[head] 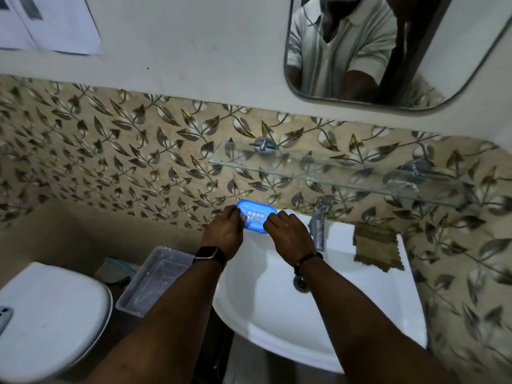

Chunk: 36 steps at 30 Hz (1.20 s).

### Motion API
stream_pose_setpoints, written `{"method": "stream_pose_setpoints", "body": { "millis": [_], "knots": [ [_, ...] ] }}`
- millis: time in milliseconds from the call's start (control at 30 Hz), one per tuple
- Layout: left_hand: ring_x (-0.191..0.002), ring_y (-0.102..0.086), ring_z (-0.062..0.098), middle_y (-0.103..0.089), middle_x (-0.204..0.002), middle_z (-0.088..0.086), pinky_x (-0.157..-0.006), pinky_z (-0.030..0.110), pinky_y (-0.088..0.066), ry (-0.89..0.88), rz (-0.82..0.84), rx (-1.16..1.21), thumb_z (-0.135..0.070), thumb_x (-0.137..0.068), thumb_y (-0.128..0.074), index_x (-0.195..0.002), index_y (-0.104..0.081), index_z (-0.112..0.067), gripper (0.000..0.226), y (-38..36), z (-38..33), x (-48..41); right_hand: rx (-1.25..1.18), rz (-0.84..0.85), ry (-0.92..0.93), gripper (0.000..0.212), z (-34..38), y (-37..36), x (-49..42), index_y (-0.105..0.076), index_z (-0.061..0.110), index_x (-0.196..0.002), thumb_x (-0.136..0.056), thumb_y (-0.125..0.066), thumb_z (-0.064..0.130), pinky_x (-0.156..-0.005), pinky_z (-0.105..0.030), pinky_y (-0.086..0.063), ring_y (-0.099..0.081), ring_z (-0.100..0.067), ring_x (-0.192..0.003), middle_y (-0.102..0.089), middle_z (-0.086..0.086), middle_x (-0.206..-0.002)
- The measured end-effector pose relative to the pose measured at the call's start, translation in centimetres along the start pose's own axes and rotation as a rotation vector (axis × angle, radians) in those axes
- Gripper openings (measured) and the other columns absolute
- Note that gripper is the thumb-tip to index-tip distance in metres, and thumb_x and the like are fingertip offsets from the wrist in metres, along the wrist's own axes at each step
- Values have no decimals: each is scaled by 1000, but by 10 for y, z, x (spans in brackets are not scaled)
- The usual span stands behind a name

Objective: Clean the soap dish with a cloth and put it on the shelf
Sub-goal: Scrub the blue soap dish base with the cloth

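A blue plastic soap dish (256, 214) with a slotted bottom is held over the back rim of the white sink (360, 314). My left hand (225, 231) grips its left end and my right hand (289, 235) grips its right end. A brown cloth (376, 249) lies flat on the sink's right back corner, untouched. The glass shelf (332, 176) is fixed to the leaf-patterned wall above the tap, with nothing on it.
A metal tap (318, 220) stands just right of my right hand. A clear plastic box (155, 278) sits left of the sink, beside a white toilet lid (50, 314). A mirror (388, 51) hangs above the shelf.
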<state>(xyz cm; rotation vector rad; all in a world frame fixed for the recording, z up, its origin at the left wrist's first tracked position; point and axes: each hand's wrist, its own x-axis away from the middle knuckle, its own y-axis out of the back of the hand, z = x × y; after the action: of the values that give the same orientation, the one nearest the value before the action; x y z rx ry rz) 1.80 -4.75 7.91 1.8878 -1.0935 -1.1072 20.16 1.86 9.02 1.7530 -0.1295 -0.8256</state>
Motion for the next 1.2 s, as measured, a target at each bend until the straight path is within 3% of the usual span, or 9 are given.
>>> {"method": "stream_pose_setpoints", "body": {
  "millis": [367, 533, 667, 767, 1000, 1200],
  "knots": [
    [-97, -62, 41, -68, -107, 20, -83, 43, -50, 200, -80, 178, -25, -93, -60, -113, -66, -4, 30, 4, -55, 11, -133, 3, -16, 13, -24, 59, 51, -65, 6, -90, -86, -56, -2, -57, -41, -45, -60, -33, -84, -64, -14, -99],
    [-93, -62, 40, -70, -100, 19, -78, 39, -46, 188, -64, 205, -20, -92, -58, -106, -68, -7, 22, -6, -83, 17, -158, 24, -67, 21, -39, 70, 80, -61, 5, -92, -85, -42, 1, -53, -42, -46, -58, -35, -90, -62, -15, -102],
    [-94, -63, 36, -71, -99, 13, -80, 38, -49, 218, -20, 236, -19, -91, -55, -105, -68, -10, 21, -16, -105, 22, -166, 63, -133, 15, -51, 72, 104, -61, 6, -96, -85, -56, -3, -56, -41, -48, -57, -34, -95, -61, -13, -108],
    [-95, -63, 36, -71, -101, 13, -82, 39, -49, 206, 14, 228, -19, -91, -55, -106, -68, -11, 21, -24, -120, 26, -162, 42, -164, 4, -58, 72, 119, -62, 6, -93, -91, -61, 9, -57, -43, -48, -58, -33, -90, -62, -12, -105],
    [-94, -63, 34, -71, -102, 12, -82, 38, -49, 181, 64, 244, -19, -92, -54, -108, -67, -11, 22, -42, -143, 38, -194, -32, -303, 15, -64, 67, 149, -63, 7, -94, -96, -55, 20, -63, -44, -52, -57, -29, -90, -61, -10, -107],
    [-95, -64, 33, -71, -102, 11, -83, 39, -51, 185, 110, 284, -20, -93, -55, -108, -67, -11, 21, -55, -149, 49, -220, -56, -352, 12, -68, 59, 167, -61, 9, -92, -95, -55, 19, -57, -40, -50, -59, -30, -87, -59, -8, -104]
  ]
}}
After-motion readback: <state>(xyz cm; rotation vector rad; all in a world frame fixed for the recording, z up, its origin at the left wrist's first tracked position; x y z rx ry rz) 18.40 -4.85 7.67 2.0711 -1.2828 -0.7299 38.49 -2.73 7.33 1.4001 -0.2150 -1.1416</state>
